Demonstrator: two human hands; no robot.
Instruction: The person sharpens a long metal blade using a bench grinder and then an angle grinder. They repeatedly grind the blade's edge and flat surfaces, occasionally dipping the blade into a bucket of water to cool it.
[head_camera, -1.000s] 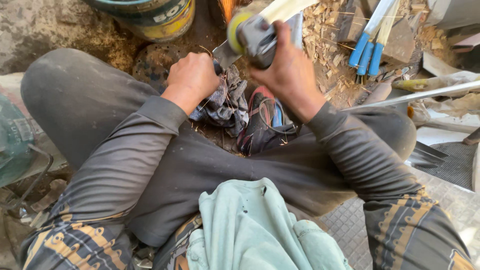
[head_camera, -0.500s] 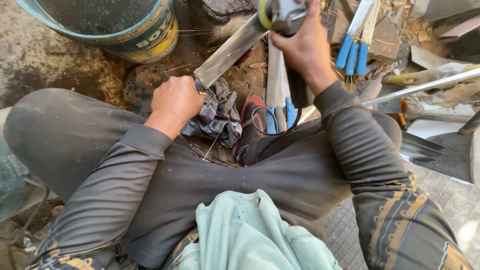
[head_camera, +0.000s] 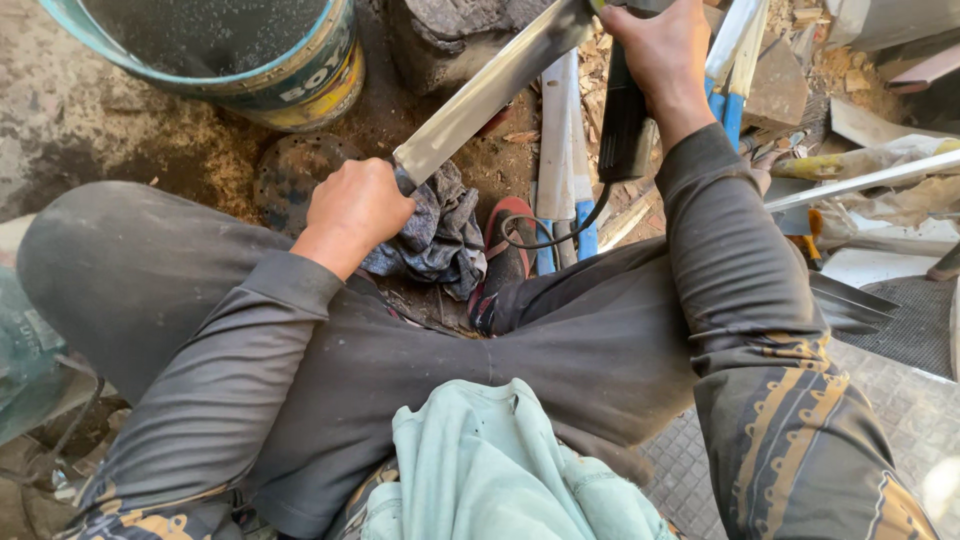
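Having risen farther toward the upper edge, right hand (head_camera: 660, 50) gripping black corded power grinder (head_camera: 628, 120) over long bare steel blade (head_camera: 495, 85), left hand (head_camera: 352, 208) clenching its rag-wrapped end beside teal plastic bucket (head_camera: 250, 60).

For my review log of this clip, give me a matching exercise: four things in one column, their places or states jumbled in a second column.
Things:
1. long blade
2. bucket
3. dark rag
4. black power tool

Places or states:
A. gripped in the right hand
B. standing on the ground at upper left
C. bunched beside the left hand
D. slanting up from the left hand

Pairs: 1-D, 2-B, 3-C, 4-A
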